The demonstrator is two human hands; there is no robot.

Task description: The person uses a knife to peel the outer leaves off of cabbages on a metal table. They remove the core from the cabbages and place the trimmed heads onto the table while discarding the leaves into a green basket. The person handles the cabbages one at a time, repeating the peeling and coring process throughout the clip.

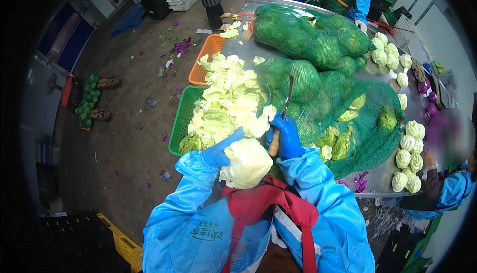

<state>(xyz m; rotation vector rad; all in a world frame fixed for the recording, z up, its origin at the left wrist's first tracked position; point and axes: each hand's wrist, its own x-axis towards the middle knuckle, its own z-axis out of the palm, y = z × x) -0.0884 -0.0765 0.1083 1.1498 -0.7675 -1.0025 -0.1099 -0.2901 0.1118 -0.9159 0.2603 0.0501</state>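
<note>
A pale, stripped cabbage head rests in my blue-gloved left hand, close to my chest. My right hand, also gloved in blue, grips the wooden handle of a knife. Its blade points up and away from me. A loose pale cabbage leaf lies against the fingers of that hand; whether they pinch it I cannot tell. Just beyond both hands, a heap of cabbage leaves fills a green plastic crate. Right of the knife, an opened green mesh sack holds several cabbages.
A full green mesh sack lies across the metal table. Trimmed cabbages line its right edge near purple cabbages. An orange crate stands at left. Other people work at the far side and right. Leaf scraps litter the floor.
</note>
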